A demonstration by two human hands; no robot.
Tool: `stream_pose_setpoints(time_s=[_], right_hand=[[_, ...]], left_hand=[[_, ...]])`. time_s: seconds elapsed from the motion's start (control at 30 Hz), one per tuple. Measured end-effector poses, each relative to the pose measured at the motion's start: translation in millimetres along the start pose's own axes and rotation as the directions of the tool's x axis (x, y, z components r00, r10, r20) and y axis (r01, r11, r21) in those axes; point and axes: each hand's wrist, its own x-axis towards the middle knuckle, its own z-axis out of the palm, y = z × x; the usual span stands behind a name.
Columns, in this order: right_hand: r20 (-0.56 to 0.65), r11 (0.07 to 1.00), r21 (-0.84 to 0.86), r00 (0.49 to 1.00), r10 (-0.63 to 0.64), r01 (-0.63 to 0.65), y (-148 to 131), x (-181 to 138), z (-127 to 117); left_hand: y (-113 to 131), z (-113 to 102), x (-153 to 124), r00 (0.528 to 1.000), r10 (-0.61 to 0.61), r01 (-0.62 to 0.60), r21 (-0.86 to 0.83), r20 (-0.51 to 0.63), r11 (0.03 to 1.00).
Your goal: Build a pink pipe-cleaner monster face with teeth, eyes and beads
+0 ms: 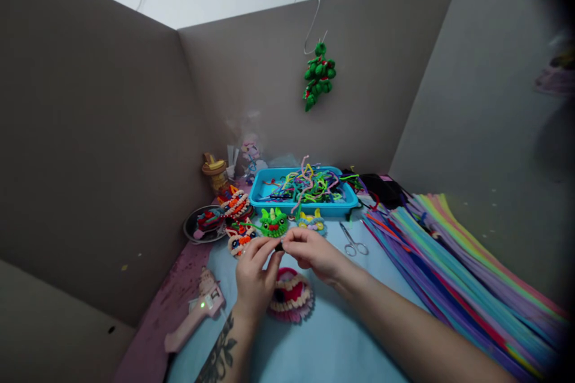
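Above the blue cloth, my left hand and my right hand meet fingertip to fingertip. Pinched between them is a small dark piece, too small to name exactly. Just below lies a pink and red pipe-cleaner mouth piece with cream tooth-like rows, partly covered by my left hand. Behind my fingers sit a green pipe-cleaner animal head and a yellow and blue one. An orange and cream head is left of them, partly hidden by my left hand.
A pink glue gun with a green light lies left. Small scissors rest on the right, beside long bundles of coloured pipe cleaners. A blue tray of scraps stands behind, with a bowl at left. Grey panels surround the table.
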Motion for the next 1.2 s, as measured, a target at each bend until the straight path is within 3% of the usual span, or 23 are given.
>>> stream_pose_setpoints(time_s=[0.13, 0.27, 0.4, 0.6, 0.67, 0.83, 0.93, 1.0, 1.07, 1.2], right_hand=[[-0.038, 0.958, -0.200, 0.976, -0.216, 0.205, -2, 1, -2], [-0.043, 0.795, -0.475, 0.892, -0.450, 0.378, -5, 0, -4], [-0.006, 0.719, -0.557, 0.863, -0.505, 0.416, -4, -1, -2], [0.086, 0.602, -0.626, 0.811, -0.579, 0.496, -2, -4, -1], [0.146, 0.463, -0.693, 0.736, -0.661, 0.553, 1, -4, -4], [0.399, -0.080, -0.838, 0.504, -0.766, 0.540, 9, -5, -13], [0.495, -0.258, -0.825, 0.421, -0.760, 0.503, 14, -6, -14], [0.521, -0.292, -0.811, 0.400, -0.754, 0.506, 16, -6, -13], [0.500, -0.251, -0.814, 0.412, -0.762, 0.524, 18, -5, -12], [0.351, 0.023, -0.790, 0.482, -0.803, 0.613, 20, 0, -10]], left_hand=[[2, 0, 3, 0.986, -0.167, 0.169, -0.122, 0.028, 0.978], [4, -2, 7, 0.908, -0.409, 0.416, -0.282, 0.087, 0.864], [3, -2, 8, 0.854, -0.499, 0.517, -0.364, 0.150, 0.775], [4, -4, 8, 0.825, -0.540, 0.560, -0.380, 0.168, 0.736], [3, -3, 8, 0.790, -0.575, 0.607, -0.415, 0.215, 0.678], [-1, 0, 7, 0.674, -0.612, 0.714, -0.579, 0.414, 0.394], [-3, 0, 7, 0.619, -0.621, 0.748, -0.602, 0.481, 0.280], [-4, -1, 7, 0.593, -0.631, 0.757, -0.613, 0.501, 0.225], [-4, -3, 7, 0.582, -0.637, 0.754, -0.629, 0.506, 0.189], [-4, -5, 8, 0.573, -0.632, 0.750, -0.645, 0.522, 0.147]])
